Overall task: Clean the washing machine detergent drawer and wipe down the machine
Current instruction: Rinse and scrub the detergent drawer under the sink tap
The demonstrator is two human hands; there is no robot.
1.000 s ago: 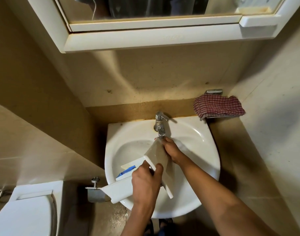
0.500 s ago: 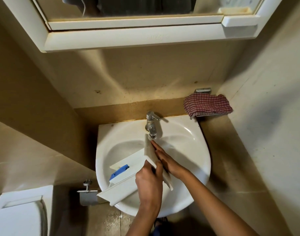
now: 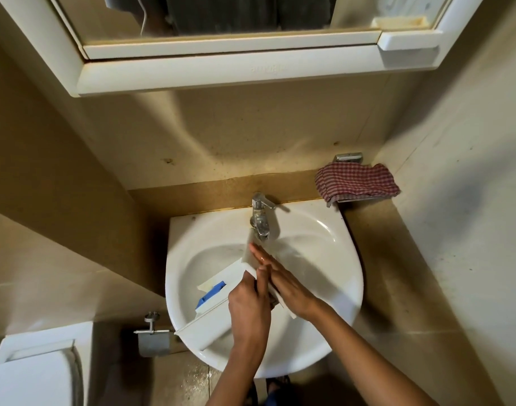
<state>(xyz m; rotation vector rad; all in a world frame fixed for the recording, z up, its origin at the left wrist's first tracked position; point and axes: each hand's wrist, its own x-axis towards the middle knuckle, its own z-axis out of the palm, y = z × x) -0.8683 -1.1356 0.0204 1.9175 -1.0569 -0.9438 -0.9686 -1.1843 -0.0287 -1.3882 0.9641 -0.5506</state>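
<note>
While I stand by the door and look from the left, a white toilet cistern (image 3: 31,373) fills the low corner, and just beside it a metal paper holder (image 3: 153,339) juts from the wall, close to the sink's edge. Next comes the white sink (image 3: 333,259), and the detergent drawer (image 3: 201,332) lies tilted across its bowl: the front panel hangs out over the left front rim, while the far end reaches up to just under the spout of the faucet (image 3: 261,219). A blue insert (image 3: 211,294) shows inside the drawer's near compartment. The person's left hand (image 3: 249,306) comes up from below, its grip clenched round the drawer's side wall, thumb on one face and fingers curled over the other. Above all this hangs a white mirror cabinet (image 3: 221,71). Just right of the left hand, the right hand (image 3: 284,284) lies flat along the drawer's tilted panel, grip released, fingers straight and pressed to the plastic, their tips glossy with wet and pointing toward the spout. Farther right, well apart from the hands, a red checked cloth (image 3: 356,184) is heaped on a small metal holder (image 3: 349,157) in the corner, touching the back right of the sink's rim.
</note>
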